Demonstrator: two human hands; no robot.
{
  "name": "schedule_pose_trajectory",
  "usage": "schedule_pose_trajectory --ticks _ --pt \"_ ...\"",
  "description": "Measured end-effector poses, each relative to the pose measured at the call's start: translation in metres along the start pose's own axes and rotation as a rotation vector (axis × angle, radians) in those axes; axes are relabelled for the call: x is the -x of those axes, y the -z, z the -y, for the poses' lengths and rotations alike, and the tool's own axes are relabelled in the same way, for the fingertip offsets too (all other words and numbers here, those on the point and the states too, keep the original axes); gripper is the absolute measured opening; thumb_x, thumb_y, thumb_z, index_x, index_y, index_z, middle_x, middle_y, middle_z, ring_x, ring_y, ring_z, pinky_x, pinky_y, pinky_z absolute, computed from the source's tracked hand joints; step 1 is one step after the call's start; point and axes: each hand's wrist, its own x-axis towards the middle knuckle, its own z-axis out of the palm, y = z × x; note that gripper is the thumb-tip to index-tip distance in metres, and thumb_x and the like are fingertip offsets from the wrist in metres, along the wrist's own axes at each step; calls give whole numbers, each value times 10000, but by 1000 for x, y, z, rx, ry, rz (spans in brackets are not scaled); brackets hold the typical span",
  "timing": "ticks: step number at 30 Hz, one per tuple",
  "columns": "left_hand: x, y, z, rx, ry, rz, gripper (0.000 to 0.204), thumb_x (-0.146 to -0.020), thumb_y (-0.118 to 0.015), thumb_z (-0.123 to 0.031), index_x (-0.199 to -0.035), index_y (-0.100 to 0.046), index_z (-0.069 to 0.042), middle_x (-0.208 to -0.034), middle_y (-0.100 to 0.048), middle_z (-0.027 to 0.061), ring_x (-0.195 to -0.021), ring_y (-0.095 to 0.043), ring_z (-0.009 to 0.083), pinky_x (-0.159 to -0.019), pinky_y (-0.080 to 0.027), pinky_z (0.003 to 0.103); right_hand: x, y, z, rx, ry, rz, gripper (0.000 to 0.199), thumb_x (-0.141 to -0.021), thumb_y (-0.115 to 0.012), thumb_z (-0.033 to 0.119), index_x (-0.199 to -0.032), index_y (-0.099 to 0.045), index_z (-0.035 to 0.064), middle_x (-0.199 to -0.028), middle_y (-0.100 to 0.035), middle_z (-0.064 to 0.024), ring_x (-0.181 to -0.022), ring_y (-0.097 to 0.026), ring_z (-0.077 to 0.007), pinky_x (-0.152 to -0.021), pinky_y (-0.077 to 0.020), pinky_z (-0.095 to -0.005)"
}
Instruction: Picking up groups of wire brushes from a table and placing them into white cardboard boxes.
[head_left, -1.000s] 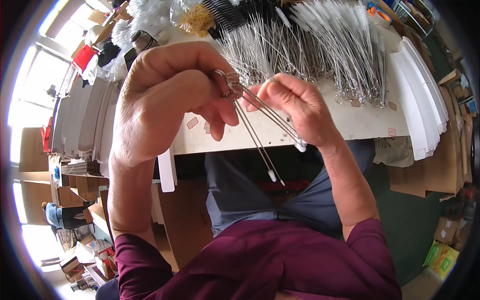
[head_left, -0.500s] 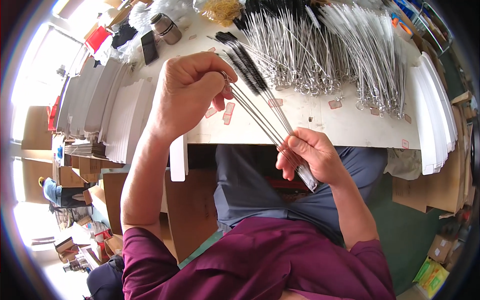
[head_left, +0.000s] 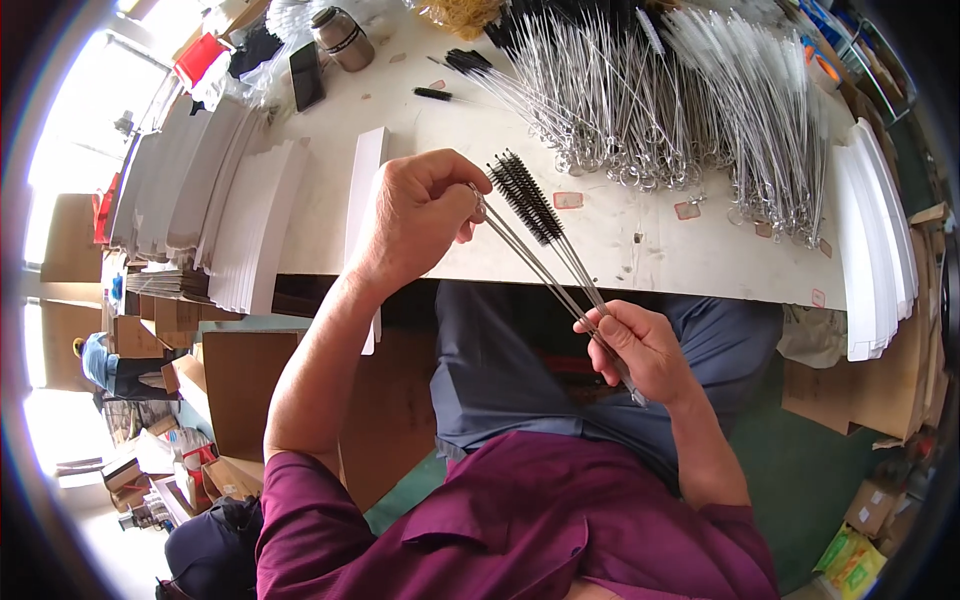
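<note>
Wire-handled cleaning brushes with black bristles (head_left: 525, 195) make a slim bundle between my hands, over the table's near edge. My left hand (head_left: 425, 215) is closed, pinching looped wire ends between thumb and fingers. Around the lower part of the bundle, my right hand (head_left: 640, 350) is wrapped, above my lap. The bristle tips point away from me, just right of my left fingers. Beyond them lies a big pile of similar wire brushes (head_left: 600, 100), ring ends toward me. A small black brush head (head_left: 432, 93) lies on the table by itself.
White-bristled brushes (head_left: 760, 120) are heaped at the far right. Folded white cartons stand in stacks at the left (head_left: 255, 220) and right (head_left: 870, 240). A white strip (head_left: 366, 170) lies behind my left wrist. A phone (head_left: 306, 75) and metal flask (head_left: 342, 38) sit at the far left.
Both hands have shifted slightly right and nearer to me in the view, with the bundle still between them. The black bristles now appear apart from the pile behind.
</note>
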Motion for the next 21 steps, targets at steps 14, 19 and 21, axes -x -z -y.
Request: schedule_pose_trajectory --ticks 14,19,21 --pt "11 24 36 644 302 284 213 -998 -681 -181 -1006 -679 31 -787 -724 137 -643 -712 190 -596 -596 313 -1 5 -8 93 -10 -47 312 -1111 -511 243 -1114 -684 -16 -631 -541 11 -496 -405 -26 -464 -329 -200" --pt "13 20 41 724 298 268 216 -995 -696 -206 -920 -662 -7 -735 -710 118 -606 -700 177 -554 -586 307 -3 6 -8 123 -9 -48 308 -1108 -518 251 -1106 -690 -4 -633 -553 12 -497 -416 -26 -471 -341 -198" --pt "14 20 42 676 326 242 238 -984 -710 -220 -871 -649 -19 -712 -700 109 -581 -688 173 -539 -580 303 -3 4 -7 131 -28 -45 308 -1108 -517 253 -1101 -695 2 -634 -558 13 -497 -419 -25 -473 -346 -197"
